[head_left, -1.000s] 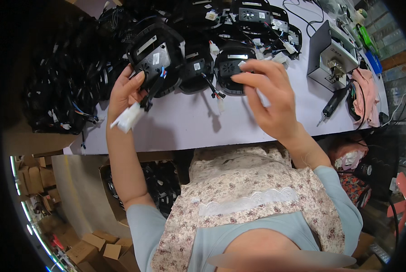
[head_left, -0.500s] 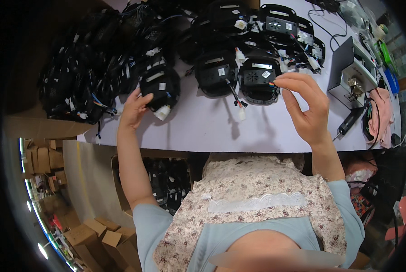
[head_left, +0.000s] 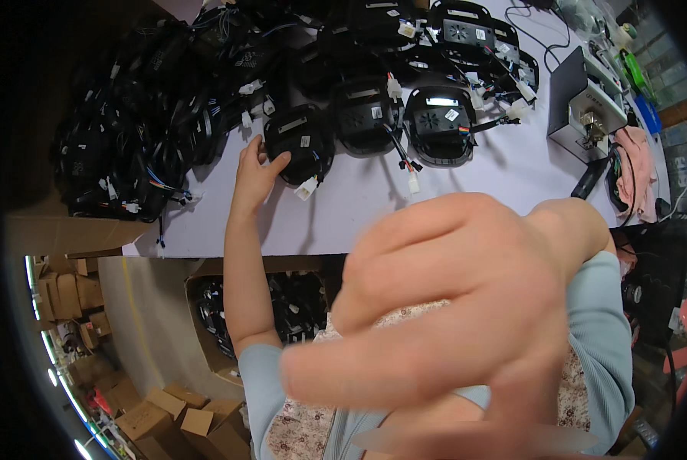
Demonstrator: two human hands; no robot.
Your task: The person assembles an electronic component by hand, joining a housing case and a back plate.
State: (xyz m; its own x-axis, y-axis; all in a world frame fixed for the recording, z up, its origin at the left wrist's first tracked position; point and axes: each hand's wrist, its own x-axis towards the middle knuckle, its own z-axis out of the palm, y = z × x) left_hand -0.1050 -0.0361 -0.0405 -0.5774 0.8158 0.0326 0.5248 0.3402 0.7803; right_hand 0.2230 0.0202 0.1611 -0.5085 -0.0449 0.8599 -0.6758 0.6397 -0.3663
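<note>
My left hand [head_left: 257, 175] grips the left edge of a black rounded plastic housing [head_left: 297, 146], thumb on top; the finger ends are partly hidden. A white connector plug [head_left: 306, 188] on a short lead hangs off its near side. To its right lie a second black housing [head_left: 359, 119] with a wire lead and a third black housing [head_left: 437, 130], its coloured wires [head_left: 485, 127] stretching right. Large and slightly blurred, close in front of me, is my right hand [head_left: 450, 299], fingers curled and thumb pointing left. Nothing shows in it.
Black wired housings heap up on the left [head_left: 129, 130], and several more lie along the back [head_left: 458, 31]. At the right stand a grey metal box [head_left: 581, 103] and a pink cloth [head_left: 634, 172]. An open carton [head_left: 205, 356] of black parts sits below the white table's edge [head_left: 198, 245].
My right hand has left the third housing's wires, coming up close to my head with fingers curled. My left hand has shifted its housing right, nearer the second one. The view has moved slightly.
</note>
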